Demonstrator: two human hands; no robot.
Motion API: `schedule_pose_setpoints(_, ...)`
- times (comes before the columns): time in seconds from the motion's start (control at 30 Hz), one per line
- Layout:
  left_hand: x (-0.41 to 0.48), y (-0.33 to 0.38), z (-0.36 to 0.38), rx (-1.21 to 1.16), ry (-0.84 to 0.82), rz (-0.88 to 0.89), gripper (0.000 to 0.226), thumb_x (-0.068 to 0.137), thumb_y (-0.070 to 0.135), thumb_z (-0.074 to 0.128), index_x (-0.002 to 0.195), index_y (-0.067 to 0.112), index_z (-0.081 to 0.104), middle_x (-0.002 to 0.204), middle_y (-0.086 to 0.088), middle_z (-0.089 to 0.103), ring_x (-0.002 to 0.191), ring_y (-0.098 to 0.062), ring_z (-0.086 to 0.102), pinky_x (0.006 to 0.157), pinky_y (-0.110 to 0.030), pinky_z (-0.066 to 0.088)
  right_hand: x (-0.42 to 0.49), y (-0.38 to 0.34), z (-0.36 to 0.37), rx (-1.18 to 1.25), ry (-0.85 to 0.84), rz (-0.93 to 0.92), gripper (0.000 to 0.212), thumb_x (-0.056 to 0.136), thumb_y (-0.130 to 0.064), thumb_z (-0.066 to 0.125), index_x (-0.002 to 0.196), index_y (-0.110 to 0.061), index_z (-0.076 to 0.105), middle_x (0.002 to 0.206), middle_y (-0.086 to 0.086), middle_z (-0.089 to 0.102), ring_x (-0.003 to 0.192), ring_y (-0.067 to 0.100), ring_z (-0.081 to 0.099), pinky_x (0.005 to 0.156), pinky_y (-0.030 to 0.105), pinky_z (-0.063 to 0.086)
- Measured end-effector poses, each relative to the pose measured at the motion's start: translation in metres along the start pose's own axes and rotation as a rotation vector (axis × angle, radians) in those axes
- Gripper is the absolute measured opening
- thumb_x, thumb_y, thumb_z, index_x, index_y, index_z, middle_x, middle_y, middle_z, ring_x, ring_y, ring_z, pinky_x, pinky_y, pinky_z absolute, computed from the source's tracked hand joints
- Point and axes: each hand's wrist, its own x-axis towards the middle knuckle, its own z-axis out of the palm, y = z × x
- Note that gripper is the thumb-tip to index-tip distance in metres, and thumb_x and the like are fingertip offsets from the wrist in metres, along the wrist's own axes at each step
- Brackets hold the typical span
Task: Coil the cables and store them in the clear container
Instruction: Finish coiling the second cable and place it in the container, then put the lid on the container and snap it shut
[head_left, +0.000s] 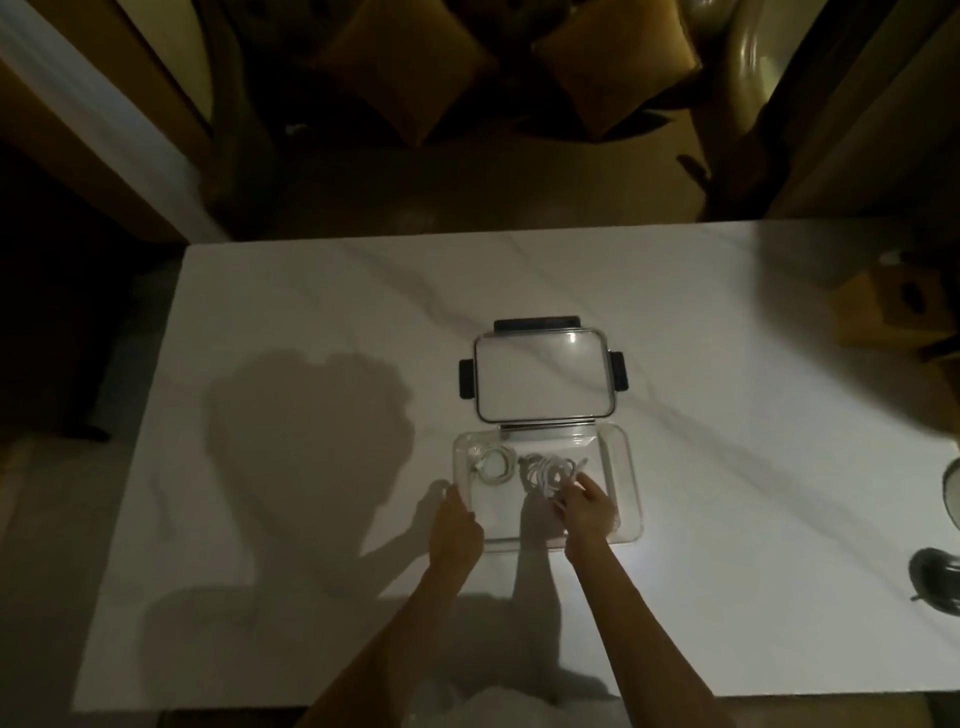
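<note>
A clear container (626, 467) lies on the white marble table (311, 312), near its front middle. Its clear lid (543, 379) with dark clips lies just behind it. Inside, a neat white cable coil (492, 463) rests at the left, and a looser white cable coil (550, 474) lies in the middle. My right hand (587, 512) reaches into the container, its fingers on the looser coil. My left hand (457, 530) grips the container's left front rim.
A sofa with two yellow cushions (405, 67) stands beyond the table's far edge. A wooden block (893, 312) sits at the right edge, with two dark round objects (940, 577) further forward at the right. Shadows cover the table's left half.
</note>
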Motion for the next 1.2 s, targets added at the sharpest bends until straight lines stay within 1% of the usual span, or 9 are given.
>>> schedule_pose_setpoints(0.07, 0.004, -0.003, -0.001, 0.018, -0.087, 0.007, 0.034, 0.089, -0.009, 0.041, 0.121, 0.000, 0.049, 0.108, -0.012, 0.061, 0.096, -0.018, 0.059, 0.078, -0.010, 0.044, 0.020, 0.010, 0.012, -0.018, 0.056, 0.018, 0.026, 0.069, -0.033, 0.076, 0.092, -0.019, 0.073, 0.076, 0.006, 0.073, 0.073, 0.025, 0.069, 0.079, 0.049, 0.058)
schedule_pose_setpoints(0.13, 0.008, -0.007, -0.001, 0.038, -0.115, 0.014, 0.031, 0.089, -0.009, 0.040, 0.115, 0.001, 0.054, 0.108, -0.009, 0.062, 0.093, -0.014, 0.059, 0.079, -0.007, 0.042, 0.005, -0.002, 0.023, 0.002, 0.086, 0.043, 0.009, 0.070, -0.026, 0.079, 0.072, -0.022, 0.071, 0.068, 0.004, 0.070, 0.066, 0.022, 0.064, 0.078, 0.045, 0.057)
schedule_pose_setpoints(0.3, 0.025, -0.017, -0.001, 0.137, -0.076, 0.051, 0.027, 0.083, 0.001, 0.043, 0.106, 0.001, 0.058, 0.112, -0.017, 0.064, 0.104, -0.033, 0.060, 0.090, -0.041, 0.049, -0.011, -0.017, 0.047, 0.022, 0.109, 0.047, 0.011, 0.074, -0.018, 0.078, 0.073, -0.023, 0.068, 0.075, 0.003, 0.070, 0.072, 0.019, 0.065, 0.077, 0.038, 0.056)
schedule_pose_setpoints(0.53, 0.033, -0.010, -0.011, 0.154, -0.091, 0.045, 0.023, 0.085, 0.006, 0.046, 0.098, 0.010, 0.064, 0.107, -0.008, 0.067, 0.100, -0.026, 0.063, 0.088, -0.037, 0.051, 0.031, 0.004, 0.051, -0.145, 0.055, 0.012, 0.029, 0.068, -0.024, 0.082, 0.092, -0.015, 0.068, 0.086, 0.004, 0.072, 0.080, 0.021, 0.068, 0.081, 0.039, 0.057)
schedule_pose_setpoints(0.7, 0.039, -0.004, -0.010, 0.234, -0.172, -0.004, 0.028, 0.088, 0.018, 0.043, 0.111, 0.013, 0.057, 0.117, -0.008, 0.062, 0.106, -0.026, 0.060, 0.094, -0.038, 0.048, 0.014, -0.022, 0.046, -0.339, -0.058, -0.150, 0.017, 0.075, -0.010, 0.075, 0.063, -0.014, 0.065, 0.060, 0.003, 0.064, 0.051, 0.009, 0.058, 0.054, 0.026, 0.048)
schedule_pose_setpoints(0.9, 0.055, 0.038, -0.016, 0.359, 0.030, -0.024, 0.032, 0.086, 0.015, 0.052, 0.116, 0.009, 0.050, 0.113, -0.009, 0.058, 0.103, -0.026, 0.060, 0.079, -0.030, 0.044, 0.026, -0.023, 0.013, -0.467, -0.135, -0.010, 0.015, 0.084, -0.013, 0.062, 0.098, -0.009, 0.065, 0.086, 0.010, 0.071, 0.073, 0.026, 0.068, 0.070, 0.037, 0.058)
schedule_pose_setpoints(1.0, 0.099, 0.073, -0.024, 0.280, 0.163, 0.086, 0.020, 0.088, 0.009, 0.045, 0.103, 0.002, 0.057, 0.103, -0.014, 0.063, 0.091, -0.028, 0.062, 0.073, -0.032, 0.048, 0.018, -0.075, -0.006, -0.586, 0.047, -0.333, 0.013, 0.090, -0.022, 0.057, 0.096, -0.017, 0.067, 0.085, -0.001, 0.068, 0.074, 0.018, 0.064, 0.068, 0.027, 0.047)
schedule_pose_setpoints(1.1, 0.153, 0.099, -0.026, 0.219, 0.203, 0.182, 0.030, 0.093, 0.014, 0.036, 0.111, -0.001, 0.055, 0.117, -0.020, 0.056, 0.102, -0.033, 0.055, 0.088, -0.040, 0.044, 0.048, -0.138, -0.014, -0.531, 0.198, -0.518, 0.019, 0.094, -0.022, 0.053, 0.105, -0.011, 0.066, 0.095, 0.003, 0.065, 0.087, 0.016, 0.059, 0.079, 0.025, 0.042)
schedule_pose_setpoints(1.2, 0.200, 0.111, -0.019, 0.053, 0.118, 0.089, 0.045, 0.095, 0.024, 0.043, 0.131, -0.002, 0.041, 0.133, -0.024, 0.048, 0.118, -0.038, 0.050, 0.102, -0.045, 0.041, 0.118, -0.174, -0.007, -0.600, 0.136, -0.422, 0.035, 0.094, -0.028, 0.054, 0.121, -0.006, 0.057, 0.119, 0.012, 0.063, 0.108, 0.027, 0.059, 0.091, 0.030, 0.043)
